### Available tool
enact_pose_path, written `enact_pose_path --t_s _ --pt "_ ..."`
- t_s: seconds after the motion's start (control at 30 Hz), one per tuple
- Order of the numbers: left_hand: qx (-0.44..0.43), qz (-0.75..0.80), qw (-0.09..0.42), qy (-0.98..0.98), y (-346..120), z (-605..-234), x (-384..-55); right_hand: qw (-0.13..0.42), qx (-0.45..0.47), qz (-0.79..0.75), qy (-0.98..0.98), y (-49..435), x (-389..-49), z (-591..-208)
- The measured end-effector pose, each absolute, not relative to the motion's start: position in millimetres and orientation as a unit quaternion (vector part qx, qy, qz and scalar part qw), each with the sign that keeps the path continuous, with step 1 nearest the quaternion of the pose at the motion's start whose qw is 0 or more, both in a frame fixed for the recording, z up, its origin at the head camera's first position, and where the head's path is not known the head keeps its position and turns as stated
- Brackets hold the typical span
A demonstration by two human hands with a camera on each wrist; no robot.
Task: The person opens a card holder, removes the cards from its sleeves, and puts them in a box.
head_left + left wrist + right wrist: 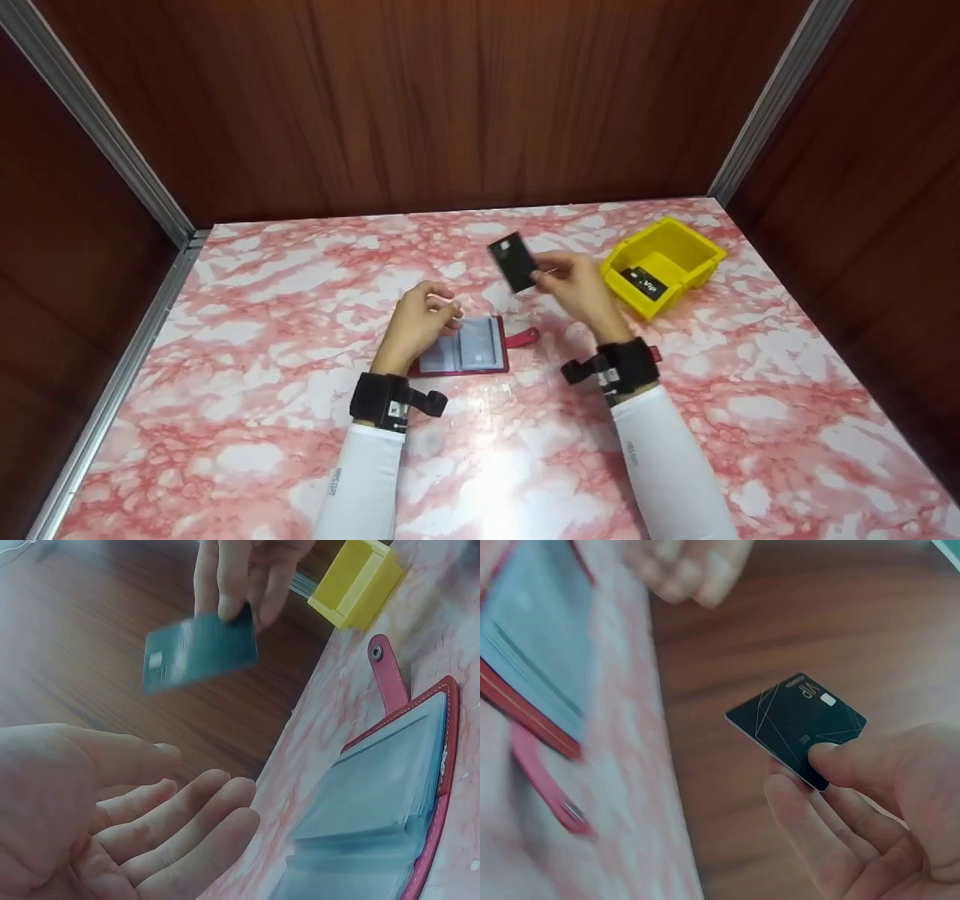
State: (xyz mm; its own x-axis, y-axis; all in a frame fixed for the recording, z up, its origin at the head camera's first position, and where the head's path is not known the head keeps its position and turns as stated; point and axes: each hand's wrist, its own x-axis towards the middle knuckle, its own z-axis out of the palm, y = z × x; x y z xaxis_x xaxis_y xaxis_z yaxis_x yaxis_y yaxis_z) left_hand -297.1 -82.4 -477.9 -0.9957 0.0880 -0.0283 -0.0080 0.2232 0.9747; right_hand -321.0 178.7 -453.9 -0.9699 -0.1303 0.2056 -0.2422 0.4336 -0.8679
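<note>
My right hand (pixel 576 289) pinches a black VIP card (pixel 795 727) by one end, thumb on top, and holds it up above the table. Below and to the left, a red card holder (pixel 480 345) lies spread on the table with its clear sleeves (pixel 367 780) showing. Its pink snap strap (pixel 388 675) sticks out to the right. Over the holder's left side hovers my left hand (pixel 421 322), fingers loosely bent and nothing in them. In the left wrist view the card (pixel 199 652) is apart from the left fingers (pixel 195 840).
A yellow bin (pixel 664 262) stands right of my right hand, with black cards (pixel 645 283) inside. The table (pixel 247 457) has a red and white marbled top. Brown wood-look panels (pixel 450 105) enclose the back and both sides, with metal posts at the corners.
</note>
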Motion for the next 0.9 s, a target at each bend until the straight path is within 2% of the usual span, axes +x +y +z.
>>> enact_pose_path --t_s 0.17,0.43,0.6,0.9 --pt "0.027 0.611 0.042 0.79 -82 -479 -297 0.133 0.021 0.518 -0.845 234 -324 -439" --pt "0.029 0.601 0.04 0.798 -86 -482 -296 0.197 -0.095 0.49 -0.844 294 -320 -430" --pt "0.022 0.602 0.041 0.797 -88 -485 -294 0.22 -0.13 0.44 -0.861 307 -319 -435" --pt "0.026 0.598 0.048 0.8 -85 -482 -294 0.22 -0.162 0.386 -0.881 314 -316 -439"
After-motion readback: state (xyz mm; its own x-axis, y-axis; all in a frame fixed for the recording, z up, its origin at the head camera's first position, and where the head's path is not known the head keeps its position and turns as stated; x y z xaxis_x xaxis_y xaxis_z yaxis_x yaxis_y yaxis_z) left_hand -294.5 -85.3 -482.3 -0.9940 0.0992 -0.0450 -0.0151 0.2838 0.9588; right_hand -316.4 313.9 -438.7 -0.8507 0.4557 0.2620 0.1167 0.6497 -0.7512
